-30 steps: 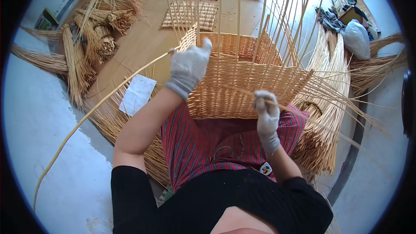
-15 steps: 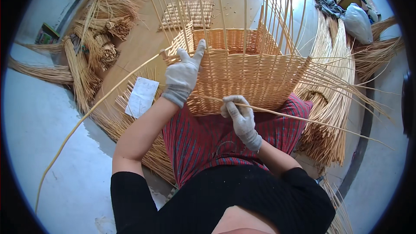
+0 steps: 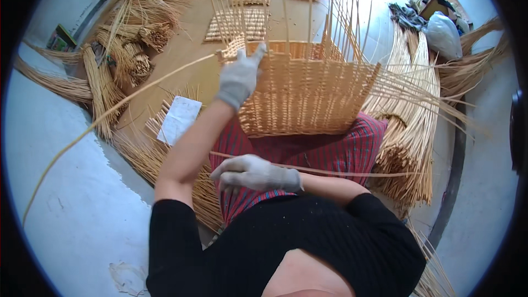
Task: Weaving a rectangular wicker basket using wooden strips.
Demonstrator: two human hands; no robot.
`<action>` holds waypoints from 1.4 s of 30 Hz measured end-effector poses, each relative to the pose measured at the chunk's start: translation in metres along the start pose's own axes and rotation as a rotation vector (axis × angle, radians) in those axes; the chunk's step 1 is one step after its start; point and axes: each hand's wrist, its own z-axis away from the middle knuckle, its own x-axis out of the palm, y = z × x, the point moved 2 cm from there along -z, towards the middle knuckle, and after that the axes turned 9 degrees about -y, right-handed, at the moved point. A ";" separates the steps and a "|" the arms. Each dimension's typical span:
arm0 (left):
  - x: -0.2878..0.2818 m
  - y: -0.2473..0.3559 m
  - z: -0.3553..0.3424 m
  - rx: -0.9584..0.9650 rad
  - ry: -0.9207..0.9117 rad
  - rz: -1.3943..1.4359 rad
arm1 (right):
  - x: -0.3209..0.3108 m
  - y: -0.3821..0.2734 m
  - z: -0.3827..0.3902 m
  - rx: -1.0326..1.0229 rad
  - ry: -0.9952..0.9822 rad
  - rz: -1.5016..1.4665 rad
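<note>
One white-gloved left hand [image 3: 239, 80] at the near left corner of a woven basket [image 3: 308, 96], its two visible fingers apart, any grip hidden; the basket is at the person's knees, over red striped cloth [image 3: 363, 140]; the right hand [image 3: 250, 172], lower, has loosely bent fingers by a thin strand [image 3: 341, 173]; whether they clamp it, I cannot tell.

Looks part-woven, a tan wicker basket [image 3: 308, 96] with bare stakes [image 3: 309, 16] rising. Sits at the knees [image 3: 364, 135], with 1 long rod [image 3: 126, 100] curving leftward.
</note>
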 end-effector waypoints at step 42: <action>-0.010 -0.104 -0.006 -0.038 -0.128 1.119 | -0.205 -0.150 -0.017 -0.825 0.991 0.467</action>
